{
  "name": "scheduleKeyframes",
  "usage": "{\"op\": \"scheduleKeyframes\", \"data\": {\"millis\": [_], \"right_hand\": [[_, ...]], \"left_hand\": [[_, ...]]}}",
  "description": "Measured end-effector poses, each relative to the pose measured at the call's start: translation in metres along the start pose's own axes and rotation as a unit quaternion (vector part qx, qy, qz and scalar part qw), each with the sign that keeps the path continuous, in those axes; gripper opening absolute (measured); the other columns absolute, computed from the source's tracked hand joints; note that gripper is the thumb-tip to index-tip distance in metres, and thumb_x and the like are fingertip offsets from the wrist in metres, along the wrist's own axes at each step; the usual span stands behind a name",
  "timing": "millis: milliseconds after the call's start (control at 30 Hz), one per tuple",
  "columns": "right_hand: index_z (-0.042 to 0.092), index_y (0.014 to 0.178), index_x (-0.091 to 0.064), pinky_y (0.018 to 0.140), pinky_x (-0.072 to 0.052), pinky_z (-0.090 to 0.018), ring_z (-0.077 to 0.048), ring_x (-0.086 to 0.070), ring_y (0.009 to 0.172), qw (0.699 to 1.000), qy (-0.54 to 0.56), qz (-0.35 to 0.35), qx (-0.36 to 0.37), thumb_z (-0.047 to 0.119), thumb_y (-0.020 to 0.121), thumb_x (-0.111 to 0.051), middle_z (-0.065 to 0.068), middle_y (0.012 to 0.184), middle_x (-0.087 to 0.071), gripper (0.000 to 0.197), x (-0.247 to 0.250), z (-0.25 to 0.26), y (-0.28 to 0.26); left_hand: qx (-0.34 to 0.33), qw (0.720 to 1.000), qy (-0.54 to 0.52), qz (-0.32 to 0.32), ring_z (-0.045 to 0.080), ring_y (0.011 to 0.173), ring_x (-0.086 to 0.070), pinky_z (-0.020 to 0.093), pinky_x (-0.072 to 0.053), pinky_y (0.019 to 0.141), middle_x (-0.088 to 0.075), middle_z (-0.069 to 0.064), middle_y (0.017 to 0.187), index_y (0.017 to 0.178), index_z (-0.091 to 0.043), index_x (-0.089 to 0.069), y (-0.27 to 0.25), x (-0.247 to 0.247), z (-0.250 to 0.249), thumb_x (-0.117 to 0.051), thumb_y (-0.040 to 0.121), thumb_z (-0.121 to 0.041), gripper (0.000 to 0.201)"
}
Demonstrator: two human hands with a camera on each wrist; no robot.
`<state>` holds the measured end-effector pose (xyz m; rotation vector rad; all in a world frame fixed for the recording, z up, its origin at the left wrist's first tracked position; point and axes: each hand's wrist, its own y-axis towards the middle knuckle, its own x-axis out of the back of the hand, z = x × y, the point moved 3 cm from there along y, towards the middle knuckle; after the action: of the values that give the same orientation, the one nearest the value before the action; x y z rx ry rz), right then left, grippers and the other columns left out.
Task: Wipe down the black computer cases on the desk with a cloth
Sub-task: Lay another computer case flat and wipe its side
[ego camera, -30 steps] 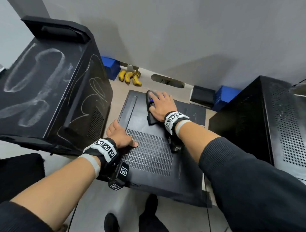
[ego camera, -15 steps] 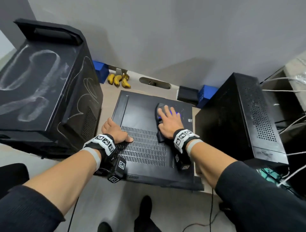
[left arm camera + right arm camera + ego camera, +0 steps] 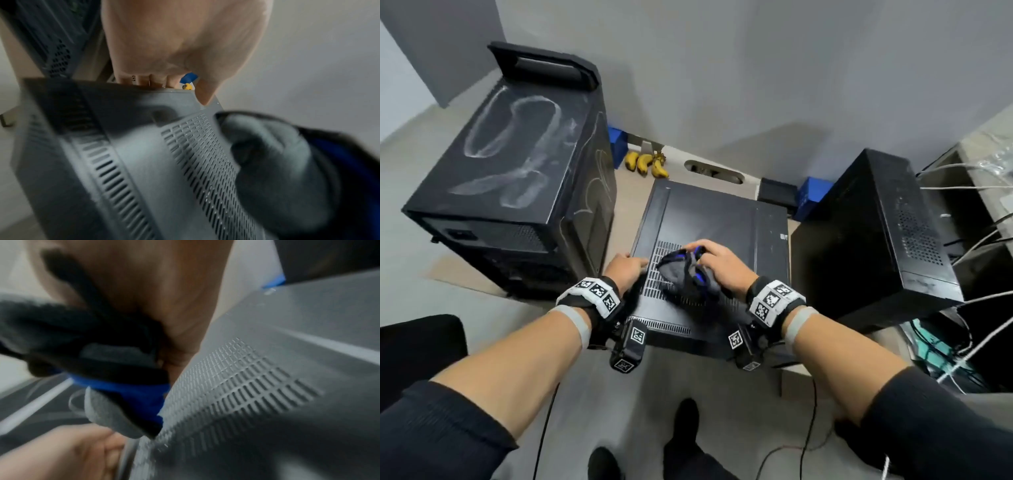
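The right hand [image 3: 722,270] bunches a grey, black and blue cloth [image 3: 686,275] in curled fingers over the slotted vent of the flat-lying black metal computer case [image 3: 709,219] on the desk [image 3: 623,192]. The left hand [image 3: 625,269] clasps the case's near left edge, fingers hooked over it. To wipe well, the cloth probably wants flattening and long strokes along the slots while the left hand steadies the case. Only the head view shows the chalk-smeared black tower case [image 3: 506,164], which seems unwiped; the left wrist view alone shows the fingers' hold.
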<state>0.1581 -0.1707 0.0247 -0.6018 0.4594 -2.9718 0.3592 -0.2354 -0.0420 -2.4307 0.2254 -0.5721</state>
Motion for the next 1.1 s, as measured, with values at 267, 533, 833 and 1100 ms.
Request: {"op": "scheduleKeyframes", "data": {"millis": [267,533,833,1100], "right_hand": [[0.026,0.148,-0.045,0.120,-0.025,-0.042,-0.027,-0.034,0.143,0.956,-0.281,-0.022,0.080,0.039,0.091,-0.055,-0.011,0.154,-0.039,0.059,0.012,-0.033,0.002],[0.037,0.157,-0.016,0.118,0.000,-0.056,-0.029,0.007,0.153,0.835,-0.476,0.201,0.191,0.037,0.099,-0.046,-0.004,0.167,0.003,0.066,-0.046,-0.042,0.003],[0.032,0.156,-0.021,0.120,-0.008,-0.061,-0.030,0.002,0.153,0.879,-0.473,0.041,0.050,0.037,0.097,-0.049,-0.007,0.166,-0.007,0.065,-0.005,0.003,0.199],[0.026,0.152,-0.033,0.120,-0.013,-0.060,-0.034,-0.005,0.152,0.856,-0.486,0.080,0.155,0.029,0.085,-0.055,-0.008,0.164,-0.018,0.071,-0.048,0.003,0.097]], "left_hand": [[0.017,0.998,-0.051,0.032,0.034,0.128,-0.054,0.044,-0.037,0.114,-0.058,0.019,0.138,0.133,0.004,-0.057,-0.012,0.002,0.034,-0.050,0.081,-0.060,0.082],[0.059,0.984,-0.161,0.055,0.031,0.119,-0.063,0.045,-0.043,0.111,-0.066,0.015,0.130,0.131,-0.009,-0.063,0.038,-0.005,0.075,-0.039,0.070,-0.082,0.098],[0.094,0.968,-0.224,0.063,0.028,0.126,-0.059,0.048,-0.043,0.111,-0.061,0.014,0.138,0.142,-0.011,-0.053,-0.022,0.005,0.042,-0.018,0.075,-0.096,0.114],[0.074,0.974,-0.212,0.013,0.016,0.141,-0.043,0.049,-0.026,0.117,-0.045,-0.011,0.154,0.139,-0.057,-0.043,0.110,-0.026,0.141,-0.019,0.044,-0.112,0.112]]}}
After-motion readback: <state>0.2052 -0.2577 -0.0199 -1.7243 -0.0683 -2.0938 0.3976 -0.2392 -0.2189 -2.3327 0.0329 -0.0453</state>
